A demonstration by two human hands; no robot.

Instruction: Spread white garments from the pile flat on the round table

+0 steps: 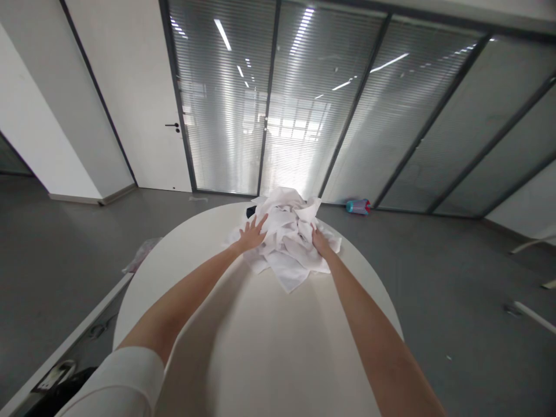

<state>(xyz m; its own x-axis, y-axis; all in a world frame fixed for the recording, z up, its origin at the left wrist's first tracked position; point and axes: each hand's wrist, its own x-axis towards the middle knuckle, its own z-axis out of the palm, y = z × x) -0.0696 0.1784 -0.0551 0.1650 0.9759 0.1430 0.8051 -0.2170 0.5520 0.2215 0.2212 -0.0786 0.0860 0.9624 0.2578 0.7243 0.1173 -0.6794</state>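
A crumpled heap of white cloth (286, 231) lies at the far side of a round white table (278, 341), with one pointed corner spread toward me. My left hand (252, 234) rests on the heap's left side, fingers spread apart. On the right side, my right hand (321, 240) has its fingers closed at the folds, and the cloth partly hides the fingertips. Both arms reach far forward over the table. Behind my left hand, a small dark object (251, 212) shows beside the cloth; its kind is unclear.
A blue and red cylindrical thing (358, 207) lies on the floor by the glass partition (299, 116). Left of the table are a clear plastic bag (142, 253) and a pale bar (82, 330) with a socket at its near end. Pale furniture legs (534, 315) show at right.
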